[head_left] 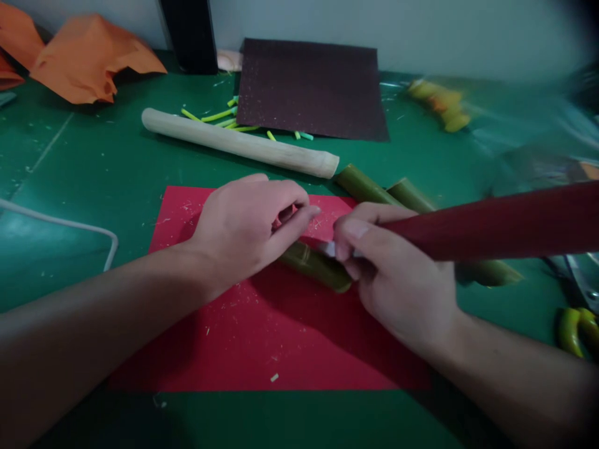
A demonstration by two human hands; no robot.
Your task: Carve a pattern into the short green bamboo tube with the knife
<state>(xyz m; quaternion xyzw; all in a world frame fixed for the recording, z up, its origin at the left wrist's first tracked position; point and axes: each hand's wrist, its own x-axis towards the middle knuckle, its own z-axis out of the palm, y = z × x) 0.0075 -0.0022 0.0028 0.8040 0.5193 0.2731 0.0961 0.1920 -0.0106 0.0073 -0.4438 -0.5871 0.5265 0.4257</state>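
Observation:
A short green bamboo piece (317, 267) lies on a red sheet (271, 343). My left hand (255, 218) is curled over its left end, thumb and fingers bent, and hides that end. In my right hand (393, 268) is a knife with a long, thick dark red handle (505, 221) that runs off to the right. A small, blurred pale blade (326, 249) shows in front of the right fingers, close to the bamboo's upper side. Whether the blade touches the bamboo I cannot tell. Fine pale shavings are scattered over the red sheet.
Behind the hands lie a long pale bamboo stick (238, 143) and green bamboo pieces (369, 185). Farther back are a dark brown sheet (311, 90), yellow-green sticks (219, 116) and crumpled orange paper (88, 59). Yellow-handled scissors (575, 330) lie right, a white cable (60, 219) left.

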